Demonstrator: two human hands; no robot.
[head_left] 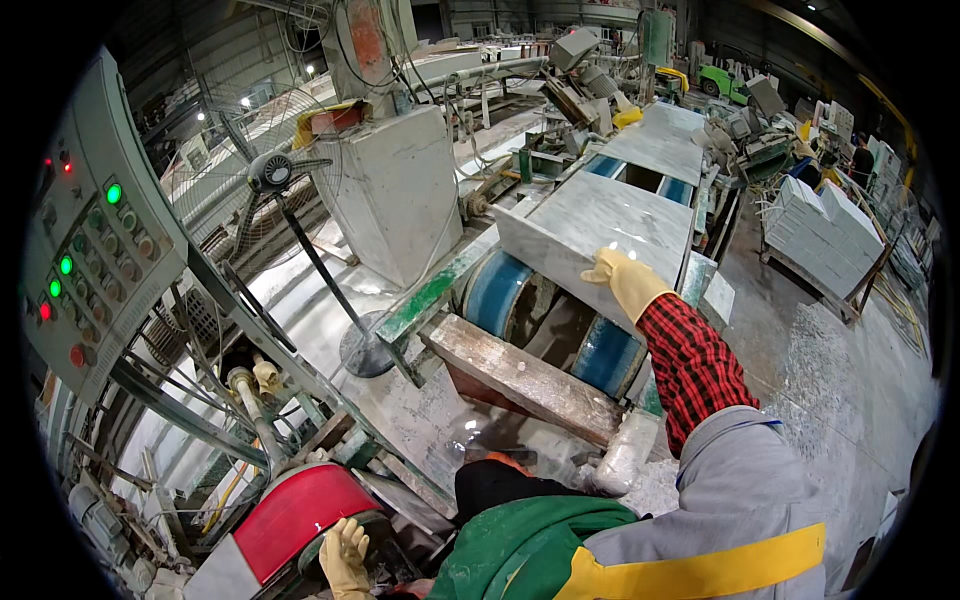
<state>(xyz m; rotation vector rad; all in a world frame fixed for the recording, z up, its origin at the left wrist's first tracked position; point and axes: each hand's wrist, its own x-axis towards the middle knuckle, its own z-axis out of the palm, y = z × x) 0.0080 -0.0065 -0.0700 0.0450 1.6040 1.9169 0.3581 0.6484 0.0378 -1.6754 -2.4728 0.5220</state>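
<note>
We see the pale stone slab [625,215] lying on the roller line, spreading from ten round to one o'clock of the right fingers; its near edge runs from ten toward four o'clock, though fisheye bend leaves us unsure which side is longer. Blue rollers [607,357] sit below that edge, toward six o'clock. Our right hand [635,285] is clearly nearer, its checked sleeve [695,365] reaching toward eleven o'clock, wrist bent, fingers bunched against the edge; we cannot tell whether they grip. Our left hand [345,558], well apart toward seven o'clock, has curled fingers just beside a red band [305,510]; we cannot tell whether they hold anything.
</note>
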